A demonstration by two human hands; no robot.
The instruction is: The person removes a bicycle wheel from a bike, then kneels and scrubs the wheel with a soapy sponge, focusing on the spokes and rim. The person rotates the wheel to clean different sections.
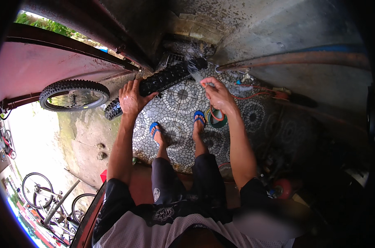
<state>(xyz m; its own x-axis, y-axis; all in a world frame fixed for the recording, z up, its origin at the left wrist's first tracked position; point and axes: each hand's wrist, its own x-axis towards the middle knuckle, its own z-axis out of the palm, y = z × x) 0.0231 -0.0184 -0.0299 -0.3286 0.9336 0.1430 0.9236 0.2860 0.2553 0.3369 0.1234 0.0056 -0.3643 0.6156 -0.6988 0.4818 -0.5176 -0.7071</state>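
A black bicycle tyre (173, 77) with knobby tread stands edge-up on the tiled floor. My left hand (131, 97) grips it from above near its closer end, thumb stretched along the tread. My right hand (219, 97) is closed around the end of a thin orange hose (253, 94). Water (194, 71) sprays from the hose onto the tyre's far end and splashes beyond it. Whether a rim sits inside the tyre is hidden from this angle. Below my right hand, a loop of hose hangs over a green bucket (217, 123).
A second knobby wheel (74, 95) hangs by the red metal panel (59, 68) on the left. Concrete walls close in the far and right sides. My feet in blue flip-flops (155, 125) stand on the mosaic floor (177, 134). Parked bicycles (51, 198) show outside, lower left.
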